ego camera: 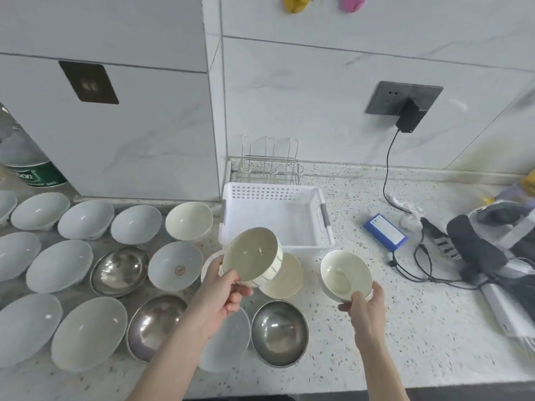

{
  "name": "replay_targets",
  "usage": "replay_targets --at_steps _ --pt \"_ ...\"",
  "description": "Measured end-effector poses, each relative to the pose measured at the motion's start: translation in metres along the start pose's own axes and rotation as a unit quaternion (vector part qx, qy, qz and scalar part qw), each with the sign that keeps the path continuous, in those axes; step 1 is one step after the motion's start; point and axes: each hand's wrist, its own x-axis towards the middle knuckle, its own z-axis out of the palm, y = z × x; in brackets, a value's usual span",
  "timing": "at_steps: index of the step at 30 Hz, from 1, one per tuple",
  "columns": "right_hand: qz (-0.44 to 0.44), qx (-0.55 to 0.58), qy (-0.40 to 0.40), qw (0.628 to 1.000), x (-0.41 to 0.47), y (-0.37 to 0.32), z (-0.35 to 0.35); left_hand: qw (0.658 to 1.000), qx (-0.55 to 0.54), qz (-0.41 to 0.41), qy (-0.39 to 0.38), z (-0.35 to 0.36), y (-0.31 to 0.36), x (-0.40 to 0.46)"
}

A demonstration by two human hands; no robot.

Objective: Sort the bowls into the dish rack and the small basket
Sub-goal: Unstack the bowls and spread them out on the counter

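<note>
On the counter: we find a speckled top with bowls set out in rows on its left half.
Left hand: we hold a striped bowl by its near rim, thumb inside and fingers curled beneath; it is lifted and tilted so its greenish inside faces us, in front of the near left corner of the small basket.
Right hand: we grip a cream bowl at its near rim, thumb over the edge; whether it rests on the counter or is just clear of it we cannot tell.
Small basket: white, perforated, standing against the wall corner; we see no bowl in it.
Dish rack: wire, directly behind the basket at the wall; we see no bowl in it.
Other bowls: a tilted cream bowl lies just behind the striped one; a steel bowl sits near our forearms; pale blue bowls and two more steel ones fill the left rows.
Right side: a blue box, a charger plugged into a wall socket with its black cable trailing down.
</note>
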Motion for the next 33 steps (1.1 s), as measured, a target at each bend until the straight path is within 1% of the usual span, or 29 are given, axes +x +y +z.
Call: replay_targets --at_steps 5,8,14,18,22,25,28,29,31,33 --pt "-0.024 -0.05 -0.067 0.996 0.011 0.005 -0.003 0.999 -0.006 -0.006 0.038 0.019 -0.019 -0.006" --pt "-0.043 -0.052 -0.098 0.993 0.017 0.005 -0.002 0.999 -0.004 -0.007 0.05 0.027 -0.027 -0.009" --pt "-0.03 -0.038 -0.123 0.991 0.023 0.007 0.006 0.997 0.016 -0.023 0.07 0.037 -0.038 -0.012" --pt "-0.051 -0.039 -0.133 0.989 0.022 0.01 0.008 0.997 0.023 -0.026 0.071 0.043 -0.041 -0.014" --pt "-0.043 -0.045 -0.142 0.988 0.025 0.012 0.006 0.997 0.037 -0.025 0.063 0.045 -0.044 -0.013" --pt "-0.052 -0.074 -0.148 0.985 0.023 0.012 0.002 0.996 0.075 -0.02 0.05 0.048 -0.047 -0.012" --pt "-0.069 -0.166 -0.101 0.979 0.019 0.009 -0.005 0.992 0.123 -0.017 0.028 0.056 -0.051 -0.011" --pt "-0.073 -0.174 -0.08 0.979 0.017 0.008 -0.008 0.99 0.141 -0.016 0.019 0.061 -0.054 -0.01" --pt "-0.09 -0.136 -0.071 0.984 0.01 0.006 -0.018 0.984 0.175 -0.017 -0.001 0.071 -0.059 -0.01" --pt "-0.102 -0.081 -0.114 0.985 0.004 0.006 -0.029 0.979 0.204 -0.019 -0.023 0.081 -0.066 -0.01"
